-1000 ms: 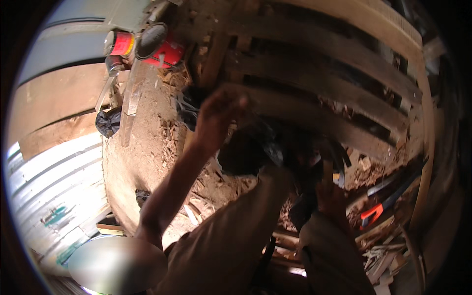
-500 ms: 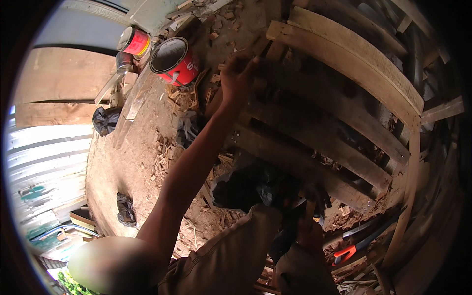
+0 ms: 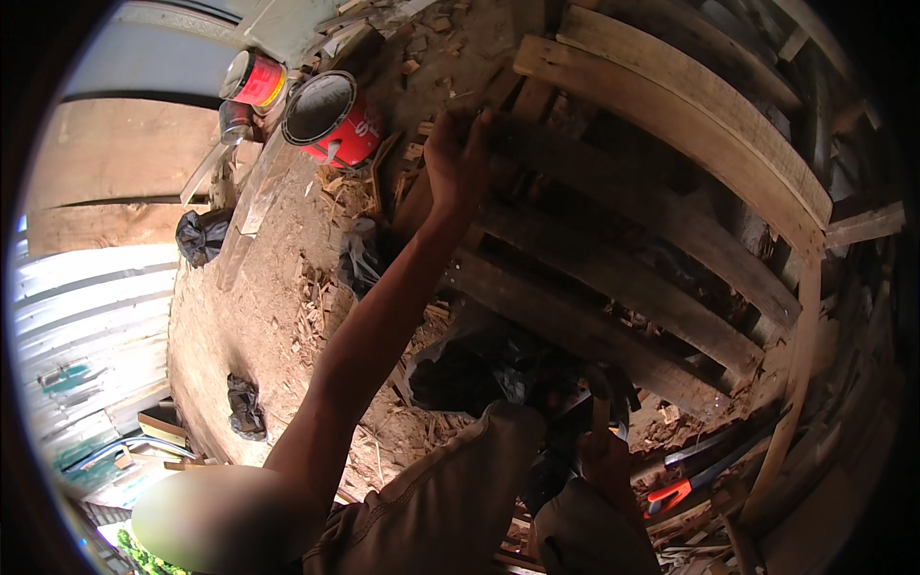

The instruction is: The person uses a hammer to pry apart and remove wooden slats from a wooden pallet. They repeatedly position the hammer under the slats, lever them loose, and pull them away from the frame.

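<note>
My left hand point(image 3: 456, 163) reaches up and away, its fingers bent round the left end of a dark wooden plank point(image 3: 613, 177), with the thumb on the near side; shadow hides the fingertips. That plank is the farthest of several dark slats laid side by side like a pallet. Low on the right, beside my knee, my right hand point(image 3: 606, 460) is closed round the handle of a hammer point(image 3: 601, 414), head upward. Next to the hammer lies a crumpled black plastic bag point(image 3: 465, 369), close to the nearest slat point(image 3: 575, 321).
A red bucket point(image 3: 359, 134) and a smaller red can point(image 3: 257, 80) stand at the far left. Pale beams point(image 3: 671, 105) cross beyond the slats. An orange-handled saw point(image 3: 668, 497) lies at lower right. Wood chips point(image 3: 316, 292) litter the dirt floor. Corrugated sheeting point(image 3: 96, 307) borders the left.
My left hand has shifted a little, with its thumb now more upright at the plank's end. The hammer has moved up very slightly in my right hand. The view has tilted a touch.
</note>
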`<action>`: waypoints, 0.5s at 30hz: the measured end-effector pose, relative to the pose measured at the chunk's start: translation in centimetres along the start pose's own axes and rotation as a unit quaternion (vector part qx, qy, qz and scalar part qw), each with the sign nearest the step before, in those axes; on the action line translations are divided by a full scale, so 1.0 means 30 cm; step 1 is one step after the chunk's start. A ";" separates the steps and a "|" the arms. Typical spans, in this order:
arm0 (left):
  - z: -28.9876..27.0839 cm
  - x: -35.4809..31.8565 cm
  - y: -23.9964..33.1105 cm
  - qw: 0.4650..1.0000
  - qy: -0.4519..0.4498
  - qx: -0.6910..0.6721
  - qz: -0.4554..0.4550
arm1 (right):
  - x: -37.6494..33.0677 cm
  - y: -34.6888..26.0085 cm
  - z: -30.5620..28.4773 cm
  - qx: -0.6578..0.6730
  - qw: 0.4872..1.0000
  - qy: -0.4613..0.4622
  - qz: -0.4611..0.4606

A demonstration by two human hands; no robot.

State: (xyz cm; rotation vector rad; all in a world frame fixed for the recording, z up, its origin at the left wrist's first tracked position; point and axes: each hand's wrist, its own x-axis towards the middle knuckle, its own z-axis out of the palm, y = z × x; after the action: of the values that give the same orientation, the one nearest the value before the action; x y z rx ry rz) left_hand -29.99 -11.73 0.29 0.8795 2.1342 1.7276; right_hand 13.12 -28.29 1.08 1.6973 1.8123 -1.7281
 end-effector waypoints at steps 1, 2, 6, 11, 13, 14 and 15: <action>0.001 0.001 -0.001 1.000 -0.002 -0.016 -0.006 | -0.001 0.002 0.003 0.000 1.000 0.004 -0.006; 0.003 0.002 -0.007 0.999 -0.003 -0.033 -0.013 | -0.001 0.009 0.003 -0.001 1.000 -0.007 0.001; 0.015 0.011 -0.018 1.000 0.002 -0.022 0.003 | -0.001 0.019 0.000 0.003 1.000 -0.025 0.012; 0.032 -0.001 0.001 1.000 0.002 0.002 0.004 | 0.000 0.025 0.000 0.009 0.999 -0.031 0.011; 0.032 0.000 0.000 1.000 0.003 -0.018 -0.002 | -0.001 0.033 0.007 0.009 1.000 -0.019 0.002; 0.038 0.002 -0.005 1.000 0.002 -0.024 -0.006 | 0.002 0.040 0.009 0.006 1.000 -0.025 0.004; 0.043 0.005 -0.011 0.999 0.002 -0.031 -0.010 | 0.006 0.048 0.011 0.003 0.999 -0.032 0.007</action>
State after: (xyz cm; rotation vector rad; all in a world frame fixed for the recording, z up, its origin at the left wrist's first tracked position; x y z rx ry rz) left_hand -29.49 -10.65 -0.33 0.8350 2.0735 1.7765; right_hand 13.93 -28.84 -0.04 1.6337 1.7654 -1.7628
